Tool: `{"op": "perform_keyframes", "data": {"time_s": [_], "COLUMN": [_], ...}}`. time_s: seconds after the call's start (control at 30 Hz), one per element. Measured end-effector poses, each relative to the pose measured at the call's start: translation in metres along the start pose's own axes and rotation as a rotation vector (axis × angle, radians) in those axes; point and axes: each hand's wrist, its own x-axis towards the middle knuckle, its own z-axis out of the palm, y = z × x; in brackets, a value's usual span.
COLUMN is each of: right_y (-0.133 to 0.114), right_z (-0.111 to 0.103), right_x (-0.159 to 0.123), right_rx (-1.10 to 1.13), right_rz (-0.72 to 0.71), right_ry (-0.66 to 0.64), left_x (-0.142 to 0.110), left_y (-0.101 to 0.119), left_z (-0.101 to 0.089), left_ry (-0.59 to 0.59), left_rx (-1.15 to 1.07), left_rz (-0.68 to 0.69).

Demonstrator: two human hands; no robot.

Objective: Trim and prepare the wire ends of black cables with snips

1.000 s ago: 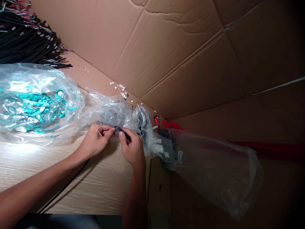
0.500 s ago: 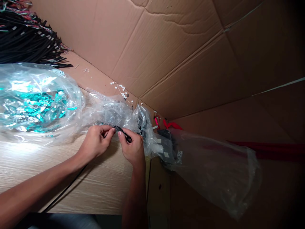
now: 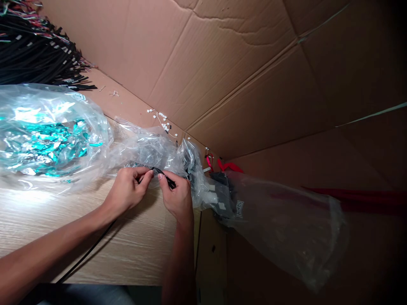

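Note:
My left hand point(image 3: 127, 189) and my right hand point(image 3: 176, 197) meet at the far edge of the wooden table point(image 3: 63, 228). Both pinch a thin black cable piece point(image 3: 165, 178) between thumb and fingers. The right hand grips its black end, the left hand pinches the other end near a small part I cannot make out. A black cable point(image 3: 85, 254) runs under my left forearm toward the table's front edge. Just behind the hands lies a crumpled clear plastic bag point(image 3: 152, 148).
A big clear bag with teal foil pieces point(image 3: 44, 140) lies at the left. A bundle of black cables point(image 3: 34, 55) is at the far left corner. Cardboard walls point(image 3: 241, 72) enclose the back and right. Another clear bag with dark parts point(image 3: 273, 220) hangs right of the table.
Both hands have stayed in place; the fingers shifted slightly on the black cable piece, the left thumb and forefinger closing a little nearer the right hand.

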Motion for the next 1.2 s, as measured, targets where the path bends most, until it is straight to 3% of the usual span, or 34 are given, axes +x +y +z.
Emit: {"op": "perform_keyframes", "data": {"time_s": [0.7,0.9,1.2], "right_y": [0.0012,0.0004,0.0003], "right_z": [0.0007,0.0016,0.0060], "right_x": [-0.0042,-0.0029,-0.0078], "right_rx": [-0.011,0.018,0.082], "right_rz": [-0.001,0.000,0.023], "right_ry": [0.007,0.021,0.030], "left_x": [-0.0017,-0.0032,0.0040], "left_y": [0.0002,-0.0020,-0.0042], "left_z": [0.0007,0.0017,-0.0019], "left_ry": [0.010,0.029,-0.057], "left_rx": [0.019,-0.037,-0.217], "left_rz": [0.056,0.060,-0.010]}}
